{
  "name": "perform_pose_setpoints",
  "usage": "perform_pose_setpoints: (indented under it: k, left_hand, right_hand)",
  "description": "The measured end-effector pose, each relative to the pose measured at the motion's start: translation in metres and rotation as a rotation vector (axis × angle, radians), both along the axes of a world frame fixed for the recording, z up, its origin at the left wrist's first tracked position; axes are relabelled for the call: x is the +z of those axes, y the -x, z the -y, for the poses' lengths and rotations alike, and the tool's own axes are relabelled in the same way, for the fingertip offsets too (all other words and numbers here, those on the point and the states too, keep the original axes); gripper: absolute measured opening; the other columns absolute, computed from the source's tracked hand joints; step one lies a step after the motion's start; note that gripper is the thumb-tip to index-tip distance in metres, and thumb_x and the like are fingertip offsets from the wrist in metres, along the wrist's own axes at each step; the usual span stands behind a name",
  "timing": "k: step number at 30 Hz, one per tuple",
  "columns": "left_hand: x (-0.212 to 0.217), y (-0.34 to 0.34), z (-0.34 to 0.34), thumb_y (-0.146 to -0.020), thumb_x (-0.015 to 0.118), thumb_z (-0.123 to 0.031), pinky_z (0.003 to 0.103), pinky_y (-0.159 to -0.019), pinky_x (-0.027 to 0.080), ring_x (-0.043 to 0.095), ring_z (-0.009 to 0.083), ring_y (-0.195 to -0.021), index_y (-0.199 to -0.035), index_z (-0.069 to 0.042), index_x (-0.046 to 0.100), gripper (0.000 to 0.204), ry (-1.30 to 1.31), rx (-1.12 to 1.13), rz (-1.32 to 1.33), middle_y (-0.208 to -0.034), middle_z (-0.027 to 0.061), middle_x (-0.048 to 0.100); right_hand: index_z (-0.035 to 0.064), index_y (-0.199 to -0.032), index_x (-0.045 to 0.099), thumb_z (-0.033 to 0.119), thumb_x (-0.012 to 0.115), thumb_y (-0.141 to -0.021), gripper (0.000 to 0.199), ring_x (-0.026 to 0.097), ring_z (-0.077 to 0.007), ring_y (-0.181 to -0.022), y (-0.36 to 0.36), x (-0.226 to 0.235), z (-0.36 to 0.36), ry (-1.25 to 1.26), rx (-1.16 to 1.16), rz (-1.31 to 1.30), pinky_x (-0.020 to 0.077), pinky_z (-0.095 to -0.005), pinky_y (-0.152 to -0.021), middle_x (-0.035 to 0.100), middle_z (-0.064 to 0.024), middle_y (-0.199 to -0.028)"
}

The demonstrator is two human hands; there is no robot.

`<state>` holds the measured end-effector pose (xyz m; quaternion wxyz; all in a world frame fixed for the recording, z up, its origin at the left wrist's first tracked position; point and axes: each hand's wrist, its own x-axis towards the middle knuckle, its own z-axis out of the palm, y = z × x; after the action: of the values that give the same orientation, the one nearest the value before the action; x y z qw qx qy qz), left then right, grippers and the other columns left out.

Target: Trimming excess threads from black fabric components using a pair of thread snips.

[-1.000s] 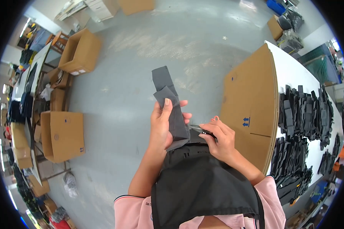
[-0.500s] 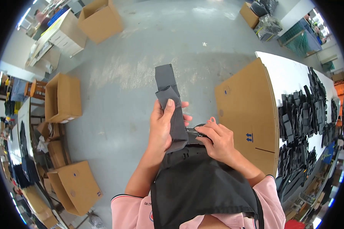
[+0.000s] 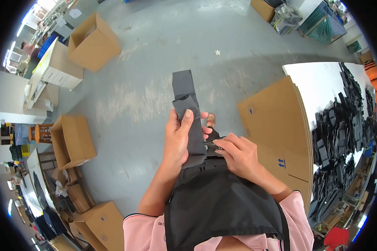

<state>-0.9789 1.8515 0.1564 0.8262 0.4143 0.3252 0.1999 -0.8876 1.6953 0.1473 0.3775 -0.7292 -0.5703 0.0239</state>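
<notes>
A dark grey fabric strip (image 3: 183, 85), folded over on itself, stands up from my left hand (image 3: 178, 136). The thumb presses on its front and the fingers wrap behind it. Close to the strip's lower right edge, my right hand (image 3: 241, 154) is closed around small dark thread snips (image 3: 211, 144). Their metal tips point left at the fabric; whether they touch it I cannot tell. Most of the snips is covered by my fingers. Just below both hands hangs my black apron (image 3: 222, 201).
On the right, large flat cardboard (image 3: 276, 125) leans against a white table (image 3: 318, 79) piled with black fabric pieces (image 3: 339, 129). Open cardboard boxes (image 3: 73, 140) stand on the left, beside a desk (image 3: 60, 69). A red seat (image 3: 336, 238) shows at lower right.
The surroundings have shifted in view as my head or body turned. One shoe now shows beyond my hands. An orange-pink loop above my right hand is out of sight; both hands keep their holds.
</notes>
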Motion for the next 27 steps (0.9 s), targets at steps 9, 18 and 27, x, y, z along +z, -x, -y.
perform_pose_setpoints:
  k: [9, 18, 27]
  left_hand:
    - [0.01, -0.144, -0.096, -0.094, 0.051, -0.032, 0.031, -0.056, 0.052, 0.064, 0.0214, -0.068, -0.11, -0.005, 0.041, 0.033, -0.066, -0.007, -0.017, -0.101, 0.016, 0.061]
    - [0.004, -0.261, -0.19, -0.095, 0.05, -0.032, 0.031, -0.057, 0.052, 0.064, 0.0214, -0.068, -0.11, -0.005, 0.042, 0.032, -0.039, 0.01, -0.017, -0.101, 0.015, 0.062]
    - [-0.017, -0.389, -0.323, -0.095, 0.05, -0.033, 0.032, -0.058, 0.052, 0.064, 0.0222, -0.069, -0.11, -0.005, 0.044, 0.032, 0.02, -0.111, 0.02, -0.1, 0.0143, 0.062]
  right_hand:
    - [0.0068, -0.094, 0.064, 0.003, 0.073, -0.064, 0.032, 0.056, -0.0206, -0.061, -0.149, 0.009, -0.097, -0.082, 0.051, 0.072, 0.0436, -0.0315, -0.053, 0.059, -0.0038, -0.076]
    - [0.0056, -0.092, 0.064, 0.001, 0.072, -0.064, 0.029, 0.057, -0.0209, -0.06, -0.265, 0.011, -0.2, -0.042, 0.088, 0.049, 0.0438, -0.0307, -0.053, 0.058, -0.0042, -0.076]
    - [0.0066, -0.093, 0.063, -0.002, 0.072, -0.066, 0.03, 0.058, -0.0241, -0.062, -0.374, -0.002, -0.322, 0.039, -0.084, -0.009, 0.0454, -0.0321, -0.055, 0.06, -0.0064, -0.08]
